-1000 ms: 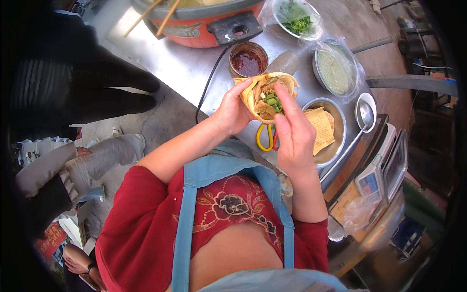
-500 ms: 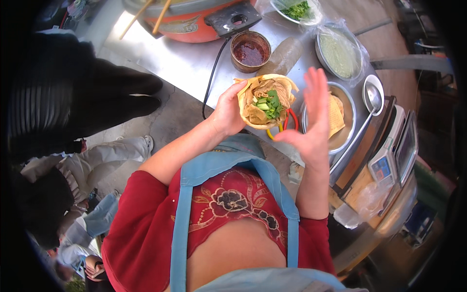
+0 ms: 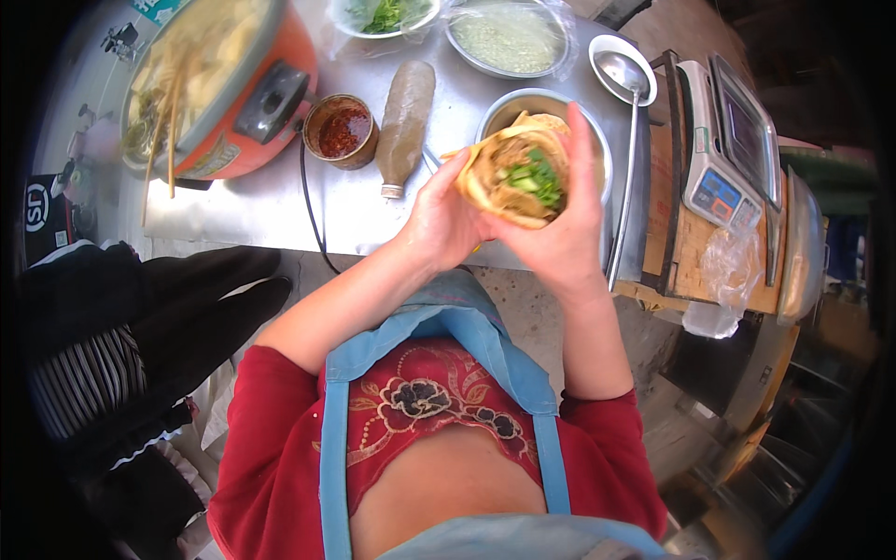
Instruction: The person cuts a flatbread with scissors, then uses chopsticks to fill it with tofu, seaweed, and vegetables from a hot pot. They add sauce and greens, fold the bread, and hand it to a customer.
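We see a shiny metal surface (image 3: 359, 215) stretching across in front of us, its straight edges bent by the lens, with light glaring palest along its left part. Below it we look down on a grey, speckled floor (image 3: 523, 315), shaded in places. At our right stands a wooden stand (image 3: 693, 271), and past it the background turns dim, too blurred for us to make out

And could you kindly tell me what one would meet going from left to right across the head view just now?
Orange pot, tin of red sauce, brownish bottle, filled flatbread between the left hand and right hand, white bowl with a ladle, whitish scale.
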The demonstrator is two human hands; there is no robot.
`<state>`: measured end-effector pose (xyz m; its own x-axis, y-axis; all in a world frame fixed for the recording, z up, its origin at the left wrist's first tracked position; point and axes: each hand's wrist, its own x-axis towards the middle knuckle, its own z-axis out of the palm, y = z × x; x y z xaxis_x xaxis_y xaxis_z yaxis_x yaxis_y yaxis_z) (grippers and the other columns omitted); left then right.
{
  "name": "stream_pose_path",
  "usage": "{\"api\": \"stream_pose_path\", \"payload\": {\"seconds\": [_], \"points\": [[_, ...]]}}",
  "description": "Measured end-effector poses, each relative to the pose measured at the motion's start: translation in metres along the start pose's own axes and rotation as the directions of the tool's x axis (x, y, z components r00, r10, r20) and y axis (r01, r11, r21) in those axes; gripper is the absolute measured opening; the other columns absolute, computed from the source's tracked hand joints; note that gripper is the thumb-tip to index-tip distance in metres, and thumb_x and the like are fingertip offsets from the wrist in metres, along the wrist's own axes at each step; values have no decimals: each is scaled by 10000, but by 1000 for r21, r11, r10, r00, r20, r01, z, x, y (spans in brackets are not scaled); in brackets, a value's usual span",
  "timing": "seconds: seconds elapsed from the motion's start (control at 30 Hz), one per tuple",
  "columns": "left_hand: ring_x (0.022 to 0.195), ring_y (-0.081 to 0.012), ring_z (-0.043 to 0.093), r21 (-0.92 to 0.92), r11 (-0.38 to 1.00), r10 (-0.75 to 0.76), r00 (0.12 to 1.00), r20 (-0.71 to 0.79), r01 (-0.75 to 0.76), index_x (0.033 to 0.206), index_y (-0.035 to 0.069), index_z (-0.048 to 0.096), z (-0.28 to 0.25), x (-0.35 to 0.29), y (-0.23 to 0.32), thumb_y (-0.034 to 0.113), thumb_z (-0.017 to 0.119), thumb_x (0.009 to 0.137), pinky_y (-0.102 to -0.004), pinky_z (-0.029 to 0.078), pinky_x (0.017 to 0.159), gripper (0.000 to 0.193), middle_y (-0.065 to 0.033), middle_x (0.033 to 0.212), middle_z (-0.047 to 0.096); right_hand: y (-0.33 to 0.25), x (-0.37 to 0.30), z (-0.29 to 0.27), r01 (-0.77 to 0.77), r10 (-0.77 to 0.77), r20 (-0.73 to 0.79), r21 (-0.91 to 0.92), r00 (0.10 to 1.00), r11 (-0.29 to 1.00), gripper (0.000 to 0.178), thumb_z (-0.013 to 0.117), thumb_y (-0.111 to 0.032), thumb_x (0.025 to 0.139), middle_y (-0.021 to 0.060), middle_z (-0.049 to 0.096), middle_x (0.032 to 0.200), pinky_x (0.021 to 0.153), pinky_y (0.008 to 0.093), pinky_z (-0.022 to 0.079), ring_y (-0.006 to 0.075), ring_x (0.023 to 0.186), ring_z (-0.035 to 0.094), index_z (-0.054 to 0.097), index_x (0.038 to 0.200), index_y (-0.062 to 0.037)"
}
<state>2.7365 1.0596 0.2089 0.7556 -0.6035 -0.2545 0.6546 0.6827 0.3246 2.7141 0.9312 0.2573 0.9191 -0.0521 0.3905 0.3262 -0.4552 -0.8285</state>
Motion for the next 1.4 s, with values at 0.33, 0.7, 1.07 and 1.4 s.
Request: {"api": "stream_pose_path", "payload": {"seconds": [0.33,0.7,1.07,1.4], "points": [[1114,-293,494,782,622,263,953,-150,-49,1264,-18,404,-19,53,-26,92,561,825,-355,415,926,479,-172,1155,510,50,13,-79,-198,193,-220,-2,956,980,958,771,56,582,128,488,1177,888,308,461,192,1045,534,263,1387,-44],[1150,-348,453,835,-519,249,967,-60,185,1275,-44,386,-22,149,-30,131,658,700,-382,357,991,660,-245,1186,475,73,3,-127,-225,241,-312,87,919,970,989,798,22,569,127,507,1153,870,313,461,207,1026,538,250,1392,-22],[865,-166,604,982,110,204,963,-176,157,1063,-11,567,-4,124,-22,53,714,686,-284,485,772,410,-88,930,633,87,0,-141,-252,279,-319,123,906,960,975,771,30,583,122,482,1170,888,309,453,196,1045,524,246,1403,-41],[882,-134,609,788,604,223,925,-308,117,1027,-4,594,4,18,36,-49,690,686,-272,482,811,358,-68,958,650,130,56,-84,-128,134,-33,158,990,979,891,769,1,586,122,543,1129,879,309,473,226,1009,574,334,1360,-65]]}}
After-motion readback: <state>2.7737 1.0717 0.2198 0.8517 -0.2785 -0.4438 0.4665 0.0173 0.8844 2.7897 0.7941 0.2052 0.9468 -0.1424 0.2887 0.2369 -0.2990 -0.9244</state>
